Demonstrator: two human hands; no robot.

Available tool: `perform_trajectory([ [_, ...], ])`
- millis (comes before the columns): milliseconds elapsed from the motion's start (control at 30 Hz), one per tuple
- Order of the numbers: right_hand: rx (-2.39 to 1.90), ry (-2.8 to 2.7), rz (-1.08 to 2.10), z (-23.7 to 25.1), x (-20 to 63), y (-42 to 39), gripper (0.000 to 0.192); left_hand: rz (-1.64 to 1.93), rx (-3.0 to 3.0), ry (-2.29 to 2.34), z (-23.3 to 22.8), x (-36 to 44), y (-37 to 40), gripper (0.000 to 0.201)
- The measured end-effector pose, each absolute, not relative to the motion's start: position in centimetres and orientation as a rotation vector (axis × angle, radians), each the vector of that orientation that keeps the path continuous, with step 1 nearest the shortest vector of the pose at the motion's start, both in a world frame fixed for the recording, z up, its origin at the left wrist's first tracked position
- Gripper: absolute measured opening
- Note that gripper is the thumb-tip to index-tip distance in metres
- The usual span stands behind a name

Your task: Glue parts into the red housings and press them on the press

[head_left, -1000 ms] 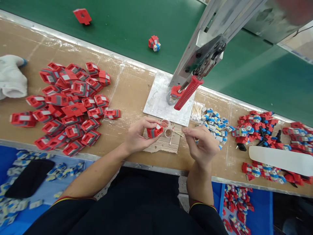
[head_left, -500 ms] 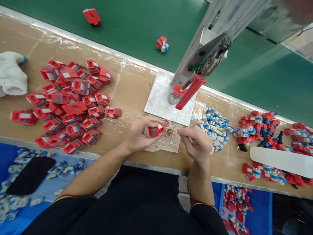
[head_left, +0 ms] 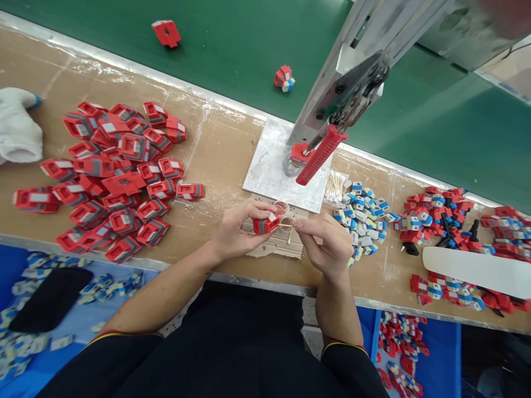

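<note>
My left hand (head_left: 236, 229) grips a small red and grey plastic part (head_left: 264, 224) over a scrap of cardboard (head_left: 274, 246). My right hand (head_left: 327, 243) pinches a thin cotton swab (head_left: 286, 225), its tip touching the part's right side. Two tiny clear cups (head_left: 282, 209) with reddish contents sit just behind the part. A bundle of cotton swabs (head_left: 334, 186) lies to the right of a metal plate (head_left: 269, 166).
A heap of red parts (head_left: 112, 177) covers the bench to the left. Blue-white small pieces (head_left: 360, 213) and red assemblies (head_left: 435, 215) lie right. A hand press with a red handle (head_left: 317, 156) stands behind. Two parts (head_left: 284, 77) lie on the green conveyor. A white glove (head_left: 19, 127) sits far left.
My right hand has moved left, bringing the swab from the cups to the red part in my left hand. The two parts on the conveyor have drifted right.
</note>
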State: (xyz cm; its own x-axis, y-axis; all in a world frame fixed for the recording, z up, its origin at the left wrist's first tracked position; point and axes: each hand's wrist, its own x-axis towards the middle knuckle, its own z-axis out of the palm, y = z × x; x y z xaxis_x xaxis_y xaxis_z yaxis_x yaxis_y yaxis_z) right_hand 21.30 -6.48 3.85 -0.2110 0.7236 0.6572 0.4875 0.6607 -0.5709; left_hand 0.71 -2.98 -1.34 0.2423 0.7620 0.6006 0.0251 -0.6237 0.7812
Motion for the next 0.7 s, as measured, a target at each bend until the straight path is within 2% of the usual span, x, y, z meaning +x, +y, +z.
perform_trajectory([
  [600,-0.934,-1.869,0.241,4.2,22.3,-6.8,0.036,1.417,1.809,0.689,-1.4,0.7,-3.0,0.031],
  [700,-1.049,-1.821,0.277,4.0,23.7,-7.1,0.033,1.437,1.778,0.705,-1.3,0.5,-2.9,0.033],
])
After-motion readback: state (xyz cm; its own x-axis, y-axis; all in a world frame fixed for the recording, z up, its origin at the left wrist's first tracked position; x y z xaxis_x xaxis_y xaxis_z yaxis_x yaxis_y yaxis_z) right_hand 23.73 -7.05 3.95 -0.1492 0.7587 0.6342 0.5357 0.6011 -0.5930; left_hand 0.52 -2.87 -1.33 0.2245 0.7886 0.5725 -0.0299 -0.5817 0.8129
